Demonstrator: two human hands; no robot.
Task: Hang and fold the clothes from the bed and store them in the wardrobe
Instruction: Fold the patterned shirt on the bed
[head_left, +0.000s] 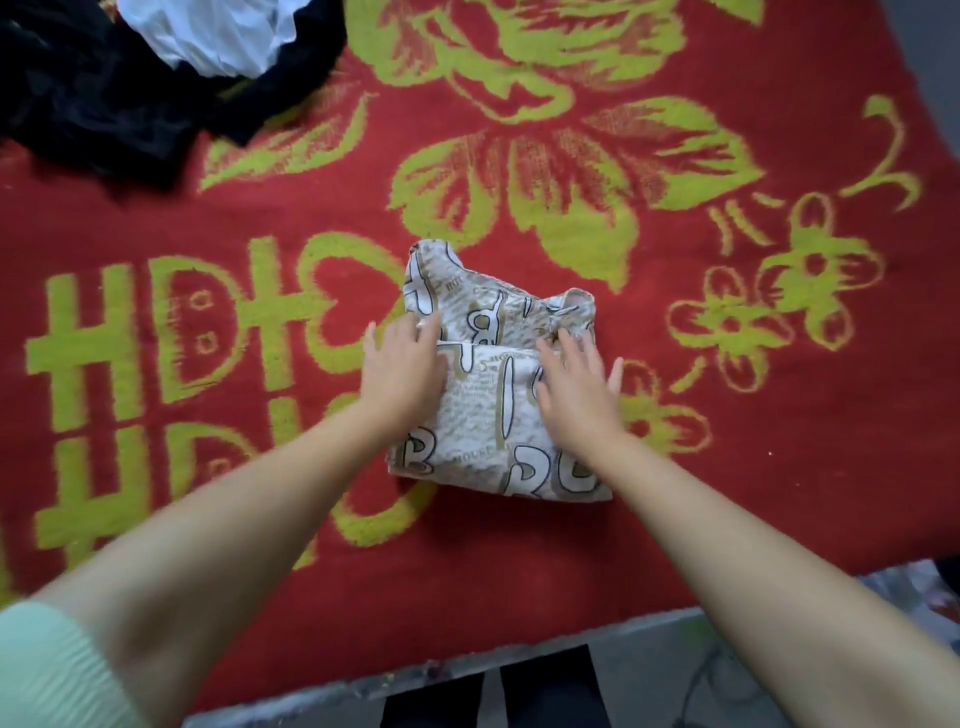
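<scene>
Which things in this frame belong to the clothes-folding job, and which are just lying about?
Part of the job:
- printed garment, partly folded, under the left hand and right hand
- black clothes, heaped at the far left
- white garment, on top of that heap

Just there:
- red and green blanket covering the bed
- floor at the bed's near edge

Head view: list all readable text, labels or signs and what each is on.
"HOUSE": small print on the folded printed garment, near its front edge, between the hands.
Large outlined "B"-like letters: same garment; no whole word can be made out.
Rest of the fine print on the garment: too small and blurred to read.
Big yellow-green character-like sign: woven into the red blanket, left side; seen inverted, not read.
</scene>
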